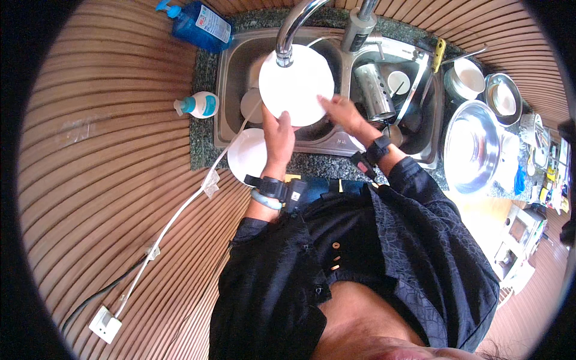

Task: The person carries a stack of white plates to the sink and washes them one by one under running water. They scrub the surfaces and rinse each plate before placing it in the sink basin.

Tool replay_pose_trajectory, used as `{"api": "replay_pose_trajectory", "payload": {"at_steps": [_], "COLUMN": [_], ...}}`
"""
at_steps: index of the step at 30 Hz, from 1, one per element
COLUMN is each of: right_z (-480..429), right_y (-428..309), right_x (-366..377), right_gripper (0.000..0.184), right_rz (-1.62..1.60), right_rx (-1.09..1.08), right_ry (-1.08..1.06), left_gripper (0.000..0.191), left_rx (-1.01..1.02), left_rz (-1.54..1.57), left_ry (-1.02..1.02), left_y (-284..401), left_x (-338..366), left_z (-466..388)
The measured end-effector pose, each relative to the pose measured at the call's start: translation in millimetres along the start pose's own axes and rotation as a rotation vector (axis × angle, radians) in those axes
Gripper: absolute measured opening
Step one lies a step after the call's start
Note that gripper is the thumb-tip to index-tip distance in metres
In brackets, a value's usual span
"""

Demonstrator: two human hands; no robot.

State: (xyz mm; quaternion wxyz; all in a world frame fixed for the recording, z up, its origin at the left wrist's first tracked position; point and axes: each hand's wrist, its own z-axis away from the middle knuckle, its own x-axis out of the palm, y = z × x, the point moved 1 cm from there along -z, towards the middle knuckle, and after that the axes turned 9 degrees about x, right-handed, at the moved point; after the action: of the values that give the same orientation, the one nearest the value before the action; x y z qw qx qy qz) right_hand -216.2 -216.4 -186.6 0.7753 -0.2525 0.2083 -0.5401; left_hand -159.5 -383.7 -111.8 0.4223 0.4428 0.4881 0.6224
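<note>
A round white plate [297, 87] is held below the mouth of the chrome faucet [285, 47], above the left basin of the steel double sink [292, 146]. My left hand [278, 137] grips its near edge, thumb on the upper face. At the plate's right rim, my right hand [344, 113] has its fingertips on the edge, slightly blurred. Under the plate, part of another white dish [252, 105] shows in the left basin. A white bowl or plate [246, 155] rests at the sink's front left edge, partly behind my left forearm. Whether water is running cannot be made out.
The right basin holds a perforated steel cylinder [374, 92] and a white cup [398, 83]. A yellow-handled tool [439, 54] lies at its back edge. Blue [202, 27] and white [204, 105] pump bottles stand left. A steel bowl [471, 146] sits right. A white cable [180, 211] crosses the left wall.
</note>
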Motion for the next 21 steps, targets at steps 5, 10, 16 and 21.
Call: {"api": "replay_pose_trajectory", "payload": {"at_steps": [5,10,16,21], "right_z": [-2,3,-3,52], "right_y": [2,3,-24,-53], "right_x": [1,-5,-41,-48], "right_gripper": [0.039,0.049,0.048,0.046], "right_rz": [-0.193,-0.037,-0.218,0.044], "right_rx": [-0.282,-0.192,-0.151,-0.153], "right_ry": [0.020,-0.020,-0.098,0.019], "left_gripper": [0.055,0.057,0.048,0.044], "left_rx": [0.120,0.080,-0.167,-0.467], "left_rz": [-0.207,-0.188,0.141,0.298], "left_ry": [0.020,0.060,-0.053,-0.136], "left_y": [3,7,8,-4], "left_x": [-2,-5,-22,-41], "left_z": [-8,-11,-18,-23]}}
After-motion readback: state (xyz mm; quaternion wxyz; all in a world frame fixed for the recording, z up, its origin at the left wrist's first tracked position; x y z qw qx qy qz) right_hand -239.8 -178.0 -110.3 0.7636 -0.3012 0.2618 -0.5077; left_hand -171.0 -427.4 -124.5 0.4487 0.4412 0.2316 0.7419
